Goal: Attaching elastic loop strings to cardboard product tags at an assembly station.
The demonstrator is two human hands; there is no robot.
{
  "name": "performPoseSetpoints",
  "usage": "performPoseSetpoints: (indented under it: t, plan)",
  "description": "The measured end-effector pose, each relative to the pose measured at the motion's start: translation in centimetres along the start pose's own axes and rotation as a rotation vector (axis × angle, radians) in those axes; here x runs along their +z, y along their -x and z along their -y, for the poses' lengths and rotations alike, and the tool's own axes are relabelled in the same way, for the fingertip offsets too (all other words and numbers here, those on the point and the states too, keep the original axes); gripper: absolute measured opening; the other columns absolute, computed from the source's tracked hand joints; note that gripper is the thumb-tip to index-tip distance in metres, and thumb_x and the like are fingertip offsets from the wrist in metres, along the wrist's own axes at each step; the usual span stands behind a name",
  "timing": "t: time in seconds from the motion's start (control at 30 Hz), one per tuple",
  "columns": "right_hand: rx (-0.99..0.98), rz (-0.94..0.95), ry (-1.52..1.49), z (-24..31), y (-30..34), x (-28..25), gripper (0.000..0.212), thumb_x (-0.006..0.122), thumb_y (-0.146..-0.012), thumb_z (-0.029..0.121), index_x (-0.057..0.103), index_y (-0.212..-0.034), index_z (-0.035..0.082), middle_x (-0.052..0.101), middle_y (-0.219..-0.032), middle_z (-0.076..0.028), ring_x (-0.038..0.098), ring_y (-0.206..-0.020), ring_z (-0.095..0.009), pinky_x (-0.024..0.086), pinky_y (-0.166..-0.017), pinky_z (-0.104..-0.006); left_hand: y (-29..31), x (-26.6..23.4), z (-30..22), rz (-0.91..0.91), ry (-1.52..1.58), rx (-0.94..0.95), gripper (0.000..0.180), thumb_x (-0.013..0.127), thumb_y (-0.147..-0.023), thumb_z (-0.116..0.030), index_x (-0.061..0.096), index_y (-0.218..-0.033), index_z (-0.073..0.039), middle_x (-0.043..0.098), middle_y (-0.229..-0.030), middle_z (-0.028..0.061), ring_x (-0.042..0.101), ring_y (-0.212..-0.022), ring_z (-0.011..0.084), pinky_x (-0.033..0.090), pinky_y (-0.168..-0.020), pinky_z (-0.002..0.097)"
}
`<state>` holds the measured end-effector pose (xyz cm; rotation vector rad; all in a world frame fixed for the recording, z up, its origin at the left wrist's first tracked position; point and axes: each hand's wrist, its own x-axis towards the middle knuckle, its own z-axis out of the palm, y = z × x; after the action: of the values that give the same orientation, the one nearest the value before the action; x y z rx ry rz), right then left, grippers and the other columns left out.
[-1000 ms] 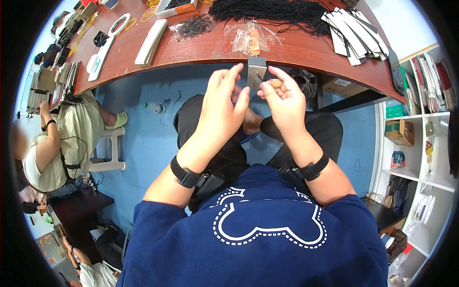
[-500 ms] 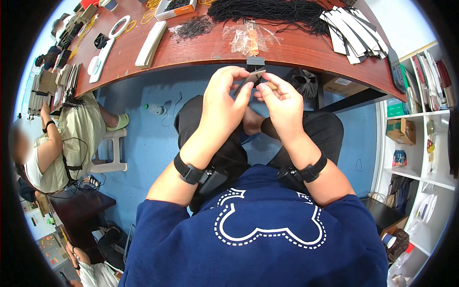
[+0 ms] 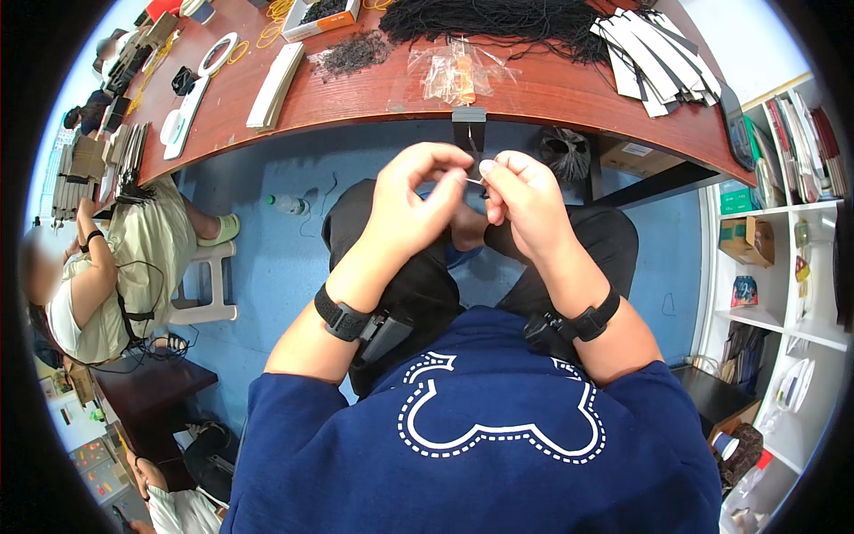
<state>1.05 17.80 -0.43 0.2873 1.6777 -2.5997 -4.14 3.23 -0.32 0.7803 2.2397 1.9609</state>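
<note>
In front of the table edge, my left hand (image 3: 411, 198) is closed, thumb and fingers curled round a thin flat piece (image 3: 473, 182). Only a narrow pale edge of that piece shows between the hands. My right hand (image 3: 527, 198) is closed in a pinch close beside it, thumb against the fingers. What the right fingertips grip is too small to make out. Just beyond the hands, a small stack of grey flat pieces (image 3: 469, 115) sits at the table's front edge. Clear plastic bags with an orange part (image 3: 461, 76) lie behind it.
The reddish wooden table (image 3: 356, 102) holds a bundle of black cords (image 3: 498, 20), white and black strips (image 3: 654, 62), a stack of pale strips (image 3: 276, 86) and small black bits (image 3: 353, 53). A white shelf (image 3: 765, 318) stands right; another person (image 3: 89, 280) sits left.
The grey-brown face of the flat piece was visible between my hands; now only a thin edge shows. Both hands have come slightly nearer to me, and the right has turned.
</note>
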Motion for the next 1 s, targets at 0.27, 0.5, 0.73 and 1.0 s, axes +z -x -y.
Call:
performPoseSetpoints:
  t: [0.27, 0.5, 0.73, 1.0]
  plan:
    - [0.006, -0.012, 0.238, 1.9, -0.3, 0.1, 0.018, 0.058, -0.084, 0.014, 0.055, -0.069, 0.003, 0.056, -0.057, -0.003, 0.047, -0.045, -0.005, 0.035, -0.041, -0.0187, -1.9, 0.3, 0.1, 0.07, 0.369, -0.467, 0.008, 0.061, -0.085, -0.011, 0.06, -0.086, -0.003, 0.06, -0.073, -0.0001, 0.052, -0.062, 0.0054, 0.045, -0.061, 0.0201]
    - [0.038, -0.047, 0.393, 1.8, 0.9, -0.7, 0.018, 0.06, -0.083, 0.014, 0.056, -0.07, 0.002, 0.056, -0.056, -0.001, 0.046, -0.045, -0.004, 0.034, -0.04, -0.0196, -0.3, 0.1, -0.4, 0.139, 0.559, -0.408, 0.007, 0.057, -0.086, -0.011, 0.056, -0.083, -0.004, 0.058, -0.078, 0.0016, 0.053, -0.07, 0.0078, 0.043, -0.063, 0.0207]
    - [0.109, 0.056, 0.507, 2.4, 2.7, -0.3, 0.02, 0.061, -0.083, 0.015, 0.056, -0.069, 0.002, 0.053, -0.054, 0.001, 0.045, -0.044, -0.004, 0.034, -0.041, -0.0201, 1.5, -0.6, -1.1, 0.324, 0.859, -0.484, 0.013, 0.057, -0.087, -0.017, 0.059, -0.091, -0.005, 0.055, -0.079, -0.0009, 0.046, -0.069, 0.0061, 0.038, -0.064, 0.0191]
    - [0.156, 0.064, 0.524, 1.4, 2.8, -0.9, 0.012, 0.058, -0.084, 0.011, 0.057, -0.076, 0.001, 0.056, -0.057, -0.002, 0.049, -0.045, -0.007, 0.038, -0.041, -0.0214, 2.2, -0.1, -2.2, 0.429, 0.288, -0.35, 0.015, 0.05, -0.091, -0.009, 0.062, -0.096, -0.001, 0.058, -0.079, 0.0007, 0.052, -0.069, 0.006, 0.044, -0.065, 0.0205]
